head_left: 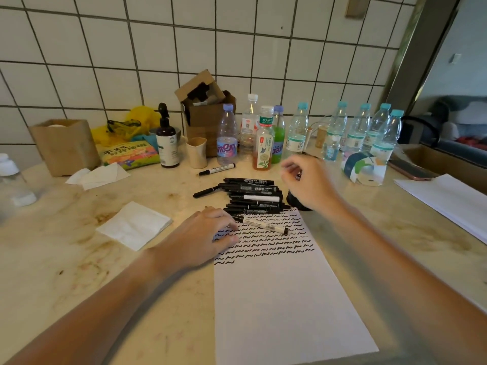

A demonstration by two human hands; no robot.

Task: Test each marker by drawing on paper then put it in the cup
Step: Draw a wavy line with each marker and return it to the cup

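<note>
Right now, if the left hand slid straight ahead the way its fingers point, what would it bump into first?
Probably the white marker lying on the paper: the left hand points right, fingertips nearly at its near end. Depth is hard to judge.

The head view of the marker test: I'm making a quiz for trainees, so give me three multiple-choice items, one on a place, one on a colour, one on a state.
1. Where does the white-barrelled marker lie?
A. on the paper
B. in the beige cup
C. on the napkin

2. What colour are the squiggles on the paper?
A. red
B. blue
C. black

3. What is the left hand doing?
A. resting on the paper's edge
B. lifting a bottle
C. holding a phone

Answers:
1 A, it lies across the squiggle rows.
2 C, every line is black.
3 A, its fingers lie over the paper's left edge.
</note>
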